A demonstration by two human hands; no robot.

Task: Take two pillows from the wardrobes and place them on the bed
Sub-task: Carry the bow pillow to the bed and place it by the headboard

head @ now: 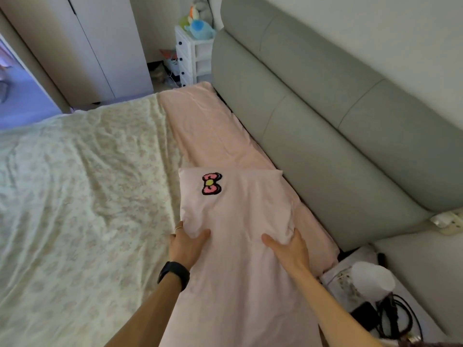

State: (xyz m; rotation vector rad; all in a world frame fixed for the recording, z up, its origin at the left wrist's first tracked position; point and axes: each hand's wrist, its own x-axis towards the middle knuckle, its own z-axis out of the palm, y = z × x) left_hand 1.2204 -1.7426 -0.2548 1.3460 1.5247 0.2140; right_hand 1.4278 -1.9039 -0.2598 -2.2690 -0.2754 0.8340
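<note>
Fingers (200,234) of both hands grip one pink pillow (238,221) on the bed (75,184).

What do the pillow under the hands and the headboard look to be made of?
Pillow: soft woven fabric cover, probably cotton, matte pink; it creases and dimples, with a tufted bow patch. Headboard: padded grey upholstery, smooth with a faint sheen and stitched panels, likely leather or faux leather.
</note>
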